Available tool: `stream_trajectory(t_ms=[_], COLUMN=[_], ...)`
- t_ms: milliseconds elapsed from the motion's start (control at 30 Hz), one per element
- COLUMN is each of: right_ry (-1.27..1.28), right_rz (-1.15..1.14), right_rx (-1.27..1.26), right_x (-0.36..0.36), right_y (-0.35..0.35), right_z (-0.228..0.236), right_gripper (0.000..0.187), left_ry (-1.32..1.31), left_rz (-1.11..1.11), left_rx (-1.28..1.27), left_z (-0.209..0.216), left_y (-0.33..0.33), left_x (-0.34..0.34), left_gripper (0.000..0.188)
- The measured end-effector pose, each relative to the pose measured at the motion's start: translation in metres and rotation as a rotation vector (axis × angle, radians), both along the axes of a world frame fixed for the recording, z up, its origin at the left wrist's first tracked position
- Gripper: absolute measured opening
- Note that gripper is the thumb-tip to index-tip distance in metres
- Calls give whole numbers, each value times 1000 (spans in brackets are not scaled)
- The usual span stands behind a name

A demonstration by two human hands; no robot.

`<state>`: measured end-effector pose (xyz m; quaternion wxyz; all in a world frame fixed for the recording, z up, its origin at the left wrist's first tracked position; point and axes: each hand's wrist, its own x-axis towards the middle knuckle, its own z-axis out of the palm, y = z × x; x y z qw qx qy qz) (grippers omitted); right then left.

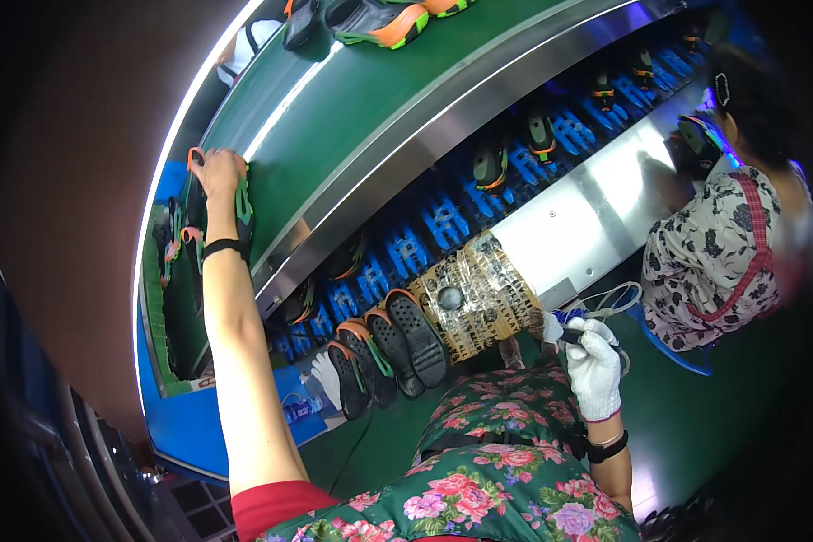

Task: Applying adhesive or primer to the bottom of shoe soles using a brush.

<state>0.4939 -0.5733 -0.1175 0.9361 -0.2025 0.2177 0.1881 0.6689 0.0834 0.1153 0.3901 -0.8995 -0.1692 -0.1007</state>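
Observation:
My bare left hand (221,173) reaches to the far left and is closed on a black clog (246,200) with green and orange trim on the green conveyor belt. The hand and wrist partly hide that clog. My right hand (594,372), in a white knitted glove, grips a small brush (569,335) by its dark handle, with the bristles pointing left. The brush is near the corner of a bench end wrapped in brown tape (479,316). Beside the tape, several black clogs (415,339) with holes and some orange and green trim stand in a row.
More clogs (384,25) lie on the upper belt (334,135). Below its metal edge, blue holders (447,226) run in a line, some carrying clogs. At right a co-worker (709,244) sits by the metal bench. A white glove (327,378) lies left of the clogs; a pale cable (619,294) loops near my brush.

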Motion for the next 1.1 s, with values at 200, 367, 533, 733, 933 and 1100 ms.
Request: stream_trajectory(t_ms=[200, 367, 533, 733, 933, 1100], right_ry=[-33, -35, -12, 14, -10, -10], right_rz=[25, 59, 80, 97, 107, 93], right_rx=[4, 17, 33, 39, 53, 50], right_x=[5, 8, 11, 13, 11, 18], right_y=[4, 6, 6, 6, 9, 8], right_z=[5, 10, 10, 12, 22, 22], right_gripper=[21, 21, 20, 20, 20, 20], left_ry=[147, 207, 157, 235, 326, 180], left_rz=[88, 106, 116, -40, 23, -328], left_rx=[-16, -74, -102, -939, -1040, -1247], left_z=[9, 18, 9, -52, -23, -22], left_y=[-4, -9, -22, -94, -80, -171], left_x=[-2, -13, -9, 56, 93, 151], left_gripper=[28, 36, 61, 100, 120, 118])
